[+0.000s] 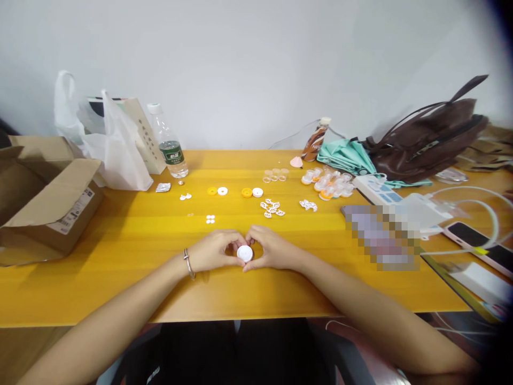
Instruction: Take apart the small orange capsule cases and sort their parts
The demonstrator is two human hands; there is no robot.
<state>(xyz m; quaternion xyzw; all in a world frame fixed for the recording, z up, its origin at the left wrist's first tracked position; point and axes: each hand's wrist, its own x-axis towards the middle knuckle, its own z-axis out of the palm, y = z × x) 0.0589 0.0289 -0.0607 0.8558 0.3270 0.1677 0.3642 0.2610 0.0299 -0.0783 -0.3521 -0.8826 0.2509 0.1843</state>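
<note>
Between both my hands, just above the near part of the yellow table, is a small white round plastic piece (245, 253) like a cap or shallow cup. My left hand (218, 247) pinches it from the left, a bracelet on its wrist. From the right, my right hand (269, 247) curls its fingers and thumb against the same piece. Beyond the hands lie small white discs (210, 219), a yellow ring (247, 192) beside a white ring (257, 192), and several white openwork pieces (272, 208). The piece's underside is hidden.
An open cardboard box (52, 208) stands at the left, near a white plastic bag (120, 144) and a water bottle (171, 147). Clear-and-orange capsules (331, 184), a brown bag (428, 141), a power strip (374, 190) and a phone (481, 243) with cables occupy the right.
</note>
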